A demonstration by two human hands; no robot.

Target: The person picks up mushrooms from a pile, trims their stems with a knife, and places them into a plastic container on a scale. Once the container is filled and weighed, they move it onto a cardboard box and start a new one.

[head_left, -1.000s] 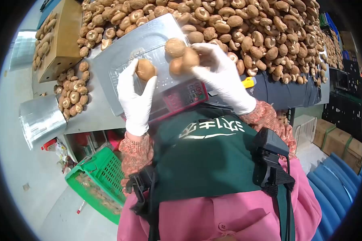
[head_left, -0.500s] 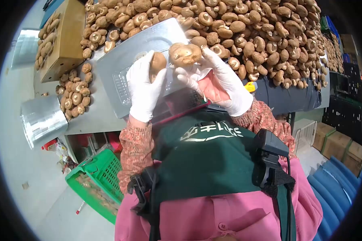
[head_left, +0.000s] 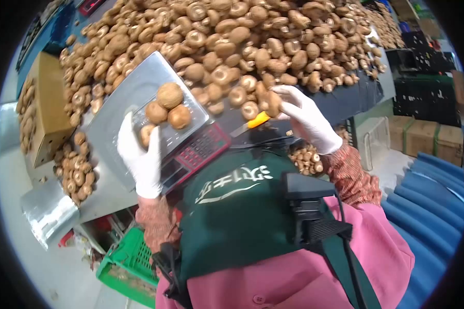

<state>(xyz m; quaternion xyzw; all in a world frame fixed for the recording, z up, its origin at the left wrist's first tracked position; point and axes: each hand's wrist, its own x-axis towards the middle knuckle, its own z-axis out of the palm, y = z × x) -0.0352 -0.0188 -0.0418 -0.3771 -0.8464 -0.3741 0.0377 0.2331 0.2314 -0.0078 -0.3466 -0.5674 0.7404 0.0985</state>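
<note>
My left hand (head_left: 139, 154), in a white glove, is over the silver plate of a digital scale (head_left: 116, 105), its thumb and fingers closed round a brown mushroom (head_left: 147, 135). Three more mushrooms (head_left: 170, 96) sit together on the plate beside it. To the right, my gloved right hand (head_left: 307, 116) grips a mushroom (head_left: 273, 104) by the front edge of a big mushroom heap (head_left: 227, 46). Just below that mushroom lies a knife with a yellow handle (head_left: 258, 120). The scale's red-framed keypad (head_left: 203, 147) faces me.
A cardboard box (head_left: 51, 110) holding mushrooms stands at the left, with a small mushroom pile (head_left: 75, 172) near it. A silver foil-like cylinder (head_left: 49, 211) is at the table's left edge. Below are a green crate (head_left: 126, 262) and, under the right arm, more mushrooms (head_left: 307, 158).
My right hand has moved from over the scale to the heap at the right. Three mushrooms now show on the plate, and the keypad and knife have come into fuller view as the camera shifted.
</note>
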